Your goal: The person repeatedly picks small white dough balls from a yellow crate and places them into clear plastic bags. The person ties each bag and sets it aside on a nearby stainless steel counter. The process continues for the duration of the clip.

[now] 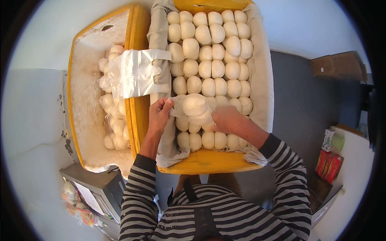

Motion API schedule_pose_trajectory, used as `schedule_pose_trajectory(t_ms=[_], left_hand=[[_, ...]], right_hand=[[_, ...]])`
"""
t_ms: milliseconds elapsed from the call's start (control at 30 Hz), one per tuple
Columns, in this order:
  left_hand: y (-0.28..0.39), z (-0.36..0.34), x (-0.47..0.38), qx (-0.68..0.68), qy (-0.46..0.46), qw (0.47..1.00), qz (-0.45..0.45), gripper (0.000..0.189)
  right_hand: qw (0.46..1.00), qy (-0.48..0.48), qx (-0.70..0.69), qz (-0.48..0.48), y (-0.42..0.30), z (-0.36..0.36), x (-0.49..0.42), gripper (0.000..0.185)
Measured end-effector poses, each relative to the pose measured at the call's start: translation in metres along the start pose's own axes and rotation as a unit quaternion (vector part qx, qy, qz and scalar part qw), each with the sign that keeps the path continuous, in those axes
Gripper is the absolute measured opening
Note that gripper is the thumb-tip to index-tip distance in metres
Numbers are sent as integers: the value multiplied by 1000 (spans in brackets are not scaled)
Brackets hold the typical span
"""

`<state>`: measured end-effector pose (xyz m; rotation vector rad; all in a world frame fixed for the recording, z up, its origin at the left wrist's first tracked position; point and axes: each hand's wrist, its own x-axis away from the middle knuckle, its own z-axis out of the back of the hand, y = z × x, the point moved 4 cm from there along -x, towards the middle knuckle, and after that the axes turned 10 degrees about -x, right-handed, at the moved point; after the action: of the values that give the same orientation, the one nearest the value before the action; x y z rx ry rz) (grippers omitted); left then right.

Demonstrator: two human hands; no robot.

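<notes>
My left hand pinches one end of a clear plastic bag between thumb and fingers. Round white steamed buns show through the bag. At its other side my right hand is closed and blurred, apparently gripping the plastic; its fingertips are hard to make out. Beneath both hands, rows of white buns fill a yellow box lined with beige cloth. A stack of white plastic bags lies across the box edges, left of my hands.
A second yellow-rimmed foam box on the left holds several bagged buns. Below it is a grey metal cabinet. Cardboard boxes stand at the far right. Red packages and a green cup are at lower right.
</notes>
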<state>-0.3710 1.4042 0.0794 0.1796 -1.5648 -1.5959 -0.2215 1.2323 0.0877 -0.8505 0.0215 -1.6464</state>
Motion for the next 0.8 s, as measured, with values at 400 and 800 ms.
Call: schedule_pose_trajectory(t_ms=[400,800], left_hand=[[79,12,75,291,-229,924,-92,23],[68,17,84,155,-243,953,-92,57]], right_hand=[[842,445,-44,300,-93,106,49,21],[581,125,-802,49,-135,65,31,66]])
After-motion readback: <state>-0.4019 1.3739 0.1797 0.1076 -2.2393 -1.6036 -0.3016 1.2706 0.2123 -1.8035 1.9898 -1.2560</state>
